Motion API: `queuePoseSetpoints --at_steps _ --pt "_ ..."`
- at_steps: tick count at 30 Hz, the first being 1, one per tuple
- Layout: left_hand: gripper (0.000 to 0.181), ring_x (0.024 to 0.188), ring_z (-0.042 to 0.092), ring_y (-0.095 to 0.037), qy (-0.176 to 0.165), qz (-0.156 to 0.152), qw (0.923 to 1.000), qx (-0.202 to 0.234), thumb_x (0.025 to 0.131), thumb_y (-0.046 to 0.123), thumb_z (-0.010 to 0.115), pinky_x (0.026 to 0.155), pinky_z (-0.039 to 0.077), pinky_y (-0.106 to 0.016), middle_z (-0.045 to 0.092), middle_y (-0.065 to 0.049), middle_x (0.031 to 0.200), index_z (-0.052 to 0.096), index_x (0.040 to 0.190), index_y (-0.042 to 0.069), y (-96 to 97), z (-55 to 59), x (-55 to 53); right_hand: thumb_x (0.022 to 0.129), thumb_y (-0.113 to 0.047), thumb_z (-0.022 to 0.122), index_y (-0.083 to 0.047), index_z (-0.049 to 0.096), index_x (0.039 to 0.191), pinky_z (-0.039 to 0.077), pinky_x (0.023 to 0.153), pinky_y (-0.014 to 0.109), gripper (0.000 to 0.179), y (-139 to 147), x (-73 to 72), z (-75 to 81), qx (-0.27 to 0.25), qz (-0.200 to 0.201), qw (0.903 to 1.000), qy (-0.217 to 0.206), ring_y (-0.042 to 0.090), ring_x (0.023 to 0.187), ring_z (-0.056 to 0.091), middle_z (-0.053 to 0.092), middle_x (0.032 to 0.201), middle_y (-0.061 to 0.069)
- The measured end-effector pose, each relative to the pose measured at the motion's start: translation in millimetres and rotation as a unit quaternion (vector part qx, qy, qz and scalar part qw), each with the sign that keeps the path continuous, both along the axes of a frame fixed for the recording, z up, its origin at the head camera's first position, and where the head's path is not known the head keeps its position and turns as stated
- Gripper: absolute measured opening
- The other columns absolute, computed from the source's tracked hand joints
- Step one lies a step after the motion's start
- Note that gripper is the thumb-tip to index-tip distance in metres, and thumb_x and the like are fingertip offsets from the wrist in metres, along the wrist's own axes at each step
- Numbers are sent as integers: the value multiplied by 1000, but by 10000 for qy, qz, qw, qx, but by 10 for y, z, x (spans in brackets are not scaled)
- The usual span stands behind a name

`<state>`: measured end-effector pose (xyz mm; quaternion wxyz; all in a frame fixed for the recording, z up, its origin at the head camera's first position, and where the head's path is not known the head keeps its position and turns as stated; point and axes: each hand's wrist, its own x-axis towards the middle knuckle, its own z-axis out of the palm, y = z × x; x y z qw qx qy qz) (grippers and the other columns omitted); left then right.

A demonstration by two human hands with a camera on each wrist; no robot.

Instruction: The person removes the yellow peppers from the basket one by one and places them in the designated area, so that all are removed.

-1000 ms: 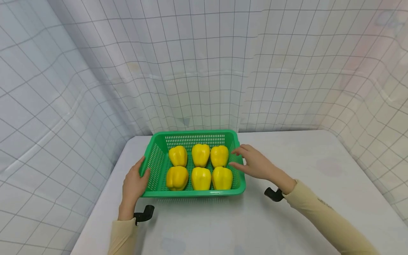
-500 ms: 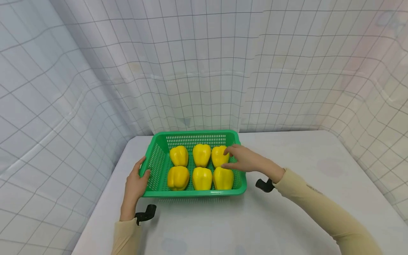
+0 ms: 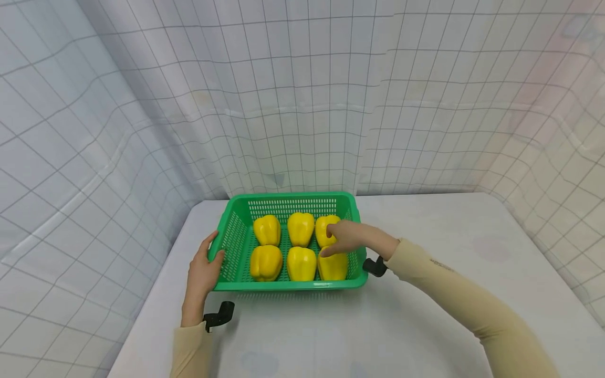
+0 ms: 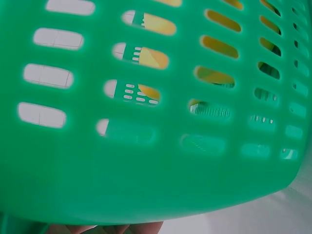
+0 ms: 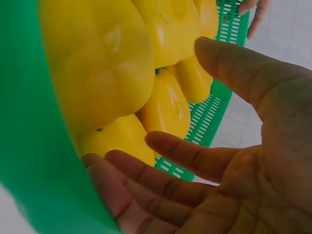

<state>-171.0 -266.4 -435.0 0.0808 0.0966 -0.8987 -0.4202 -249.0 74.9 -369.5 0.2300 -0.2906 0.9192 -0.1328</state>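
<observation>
A green plastic basket (image 3: 293, 286) with slotted walls stands on the white table, holding several yellow bell peppers in two rows. My left hand (image 3: 203, 273) holds the basket's left rim, thumb inside; in the left wrist view its fingertips (image 4: 146, 228) show below the green wall (image 4: 146, 180). Over the basket's right end, my right hand (image 3: 352, 237) reaches in with thumb and fingers spread. Beneath it are the back right pepper (image 3: 322, 231) and the front right pepper (image 3: 334, 269), both partly hidden. In the right wrist view nothing is between thumb and fingers, and the fingertips lie close to a pepper (image 5: 122, 139).
White sheeting with a dark grid (image 3: 302, 105) hangs behind the table and on both sides. The table surface (image 3: 454, 226) extends to the right of the basket and in front of it. A black wrist camera (image 3: 375, 266) overlaps the basket's right rim.
My right hand has moved left, from beside the basket's right rim to above the right-hand peppers. The left hand keeps its hold on the rim, and the peppers stay in place.
</observation>
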Motion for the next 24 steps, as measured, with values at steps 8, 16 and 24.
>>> queuePoseSetpoints --at_steps 8,16,24 --pt "53 78 56 -32 8 15 10000 38 100 17 47 59 41 -35 53 -29 120 30 150 15 3 -3 -2 88 -43 66 0 56 119 45 82 36 54 -149 -20 -91 819 -252 9959 -293 21 83 50 58 93 6" --pt "53 76 56 -31 3 15 10000 70 100 17 47 59 41 -34 54 -29 118 30 150 16 -1 -10 -2 87 -47 65 -1 57 120 43 87 38 57 -243 11 -129 1288 -385 9902 -368 21 87 50 59 98 7" --pt "53 79 56 -32 82 -17 10000 38 100 17 47 59 41 -34 55 -29 118 31 150 15 -4 -8 3 87 -45 65 -2 47 135 39 96 40 68 -300 46 -161 1347 -379 9890 -478 24 103 51 57 123 12"
